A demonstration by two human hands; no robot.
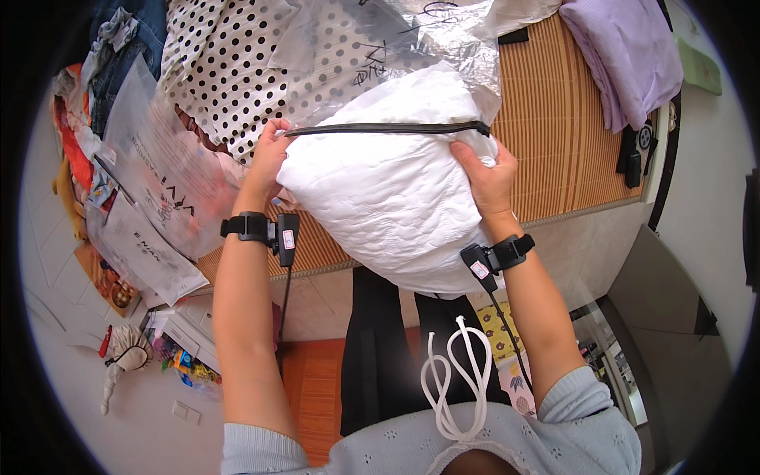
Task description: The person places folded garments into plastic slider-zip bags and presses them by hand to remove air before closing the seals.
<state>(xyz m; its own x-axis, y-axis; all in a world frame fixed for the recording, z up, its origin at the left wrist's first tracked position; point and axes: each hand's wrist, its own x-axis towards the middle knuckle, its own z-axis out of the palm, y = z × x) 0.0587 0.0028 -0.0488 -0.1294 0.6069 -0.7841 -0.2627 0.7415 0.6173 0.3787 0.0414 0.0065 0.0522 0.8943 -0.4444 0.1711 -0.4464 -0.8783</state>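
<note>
A plastic bag's black zip strip point(386, 128) runs across the top part of a bundle of white fabric point(386, 190), which hangs over the near edge of a bamboo mat. My left hand point(273, 155) pinches the left end of the strip, with the white bundle beside its fingers. At the right end, my right hand point(488, 172) grips the bag's corner near the slider, its thumb on the near side. Whether the white fabric lies wholly inside the bag cannot be told. Each wrist wears a black strap with a small black device.
A folded lilac cloth point(629, 53) lies on the bamboo mat point(552, 130) at the right, near a smartwatch point(645, 136). Polka-dot fabric point(219, 65) and a clear plastic bag point(427, 29) are at the back. Printed frosted bags point(160, 172) are piled left. A white cord hangs below my chest.
</note>
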